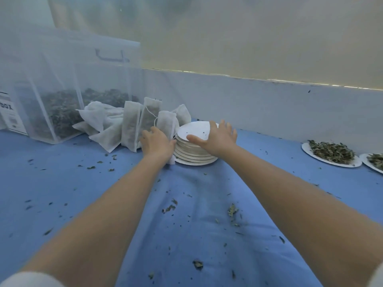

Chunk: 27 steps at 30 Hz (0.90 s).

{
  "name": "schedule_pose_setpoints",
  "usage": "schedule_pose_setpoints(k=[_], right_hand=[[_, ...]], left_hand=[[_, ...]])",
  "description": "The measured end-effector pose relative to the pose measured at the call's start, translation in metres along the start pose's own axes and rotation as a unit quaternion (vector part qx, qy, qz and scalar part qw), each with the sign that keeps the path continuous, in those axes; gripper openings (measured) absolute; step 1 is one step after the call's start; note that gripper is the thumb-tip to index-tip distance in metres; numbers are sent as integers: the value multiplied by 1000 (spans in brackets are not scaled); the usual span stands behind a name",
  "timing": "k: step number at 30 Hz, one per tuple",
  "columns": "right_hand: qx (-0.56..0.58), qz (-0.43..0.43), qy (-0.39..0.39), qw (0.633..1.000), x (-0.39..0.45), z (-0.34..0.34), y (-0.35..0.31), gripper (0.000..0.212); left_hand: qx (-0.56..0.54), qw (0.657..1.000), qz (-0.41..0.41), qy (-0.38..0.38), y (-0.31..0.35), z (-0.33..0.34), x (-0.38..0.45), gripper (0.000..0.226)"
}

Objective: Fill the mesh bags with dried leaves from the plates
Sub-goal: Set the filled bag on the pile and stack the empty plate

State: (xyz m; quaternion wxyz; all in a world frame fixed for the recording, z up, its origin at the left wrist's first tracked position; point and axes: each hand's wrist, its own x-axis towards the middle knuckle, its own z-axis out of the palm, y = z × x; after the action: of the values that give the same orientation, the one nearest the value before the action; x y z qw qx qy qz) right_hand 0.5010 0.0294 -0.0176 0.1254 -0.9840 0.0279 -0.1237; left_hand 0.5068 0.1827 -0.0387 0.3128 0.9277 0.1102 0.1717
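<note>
— Bare forearms fill the foreground, both stretched out over the wrinkled blue cloth covering the table (62,183). Where do they end?

— At the task's things. The right hand (219,136) lies flat on the stack of empty white round paper plates (196,155), fingers spread apart, thumb pointing left across the top plate; nothing is gripped. The left hand (158,141) is just left of that stack, touching its edge, fingers loosely curled against the foot of a white mesh bag (165,125) standing upright and filled with dried leaves. Whether those fingers actually pinch the bag, I cannot tell.

— And the other bags?

— Two more filled white mesh bags (130,125) stand upright just left of it, one with a thin drawstring hanging down. Behind and left of them sits a crumpled heap of empty white mesh bags (99,117), leaning on a clear plastic storage box (62,90) that holds a dark mass of dried leaves.

— Any plates with leaves on them?

— Yes, well apart at the far right: a white paper plate heaped with dried green leaves (331,153), and beside it another one (375,161) cut off by the frame edge.

— The cloth itself?

— Scattered dried leaf crumbs (232,212) dot it, thickest between the forearms. A pale wall (248,38) rises behind the table.
</note>
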Motion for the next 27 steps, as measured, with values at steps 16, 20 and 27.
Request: schedule_pose_setpoints(k=[16,20,27], right_hand=[[100,57,56,992,-116,-97,104,49],[108,137,22,984,-137,-118,179,54],[354,288,-32,889,-139,-118,279,30]], left_hand=[[-16,960,259,-108,154,15,-158,31],[-40,943,269,-193,209,52,-198,21],[-169,913,171,-331,276,128,-217,32]])
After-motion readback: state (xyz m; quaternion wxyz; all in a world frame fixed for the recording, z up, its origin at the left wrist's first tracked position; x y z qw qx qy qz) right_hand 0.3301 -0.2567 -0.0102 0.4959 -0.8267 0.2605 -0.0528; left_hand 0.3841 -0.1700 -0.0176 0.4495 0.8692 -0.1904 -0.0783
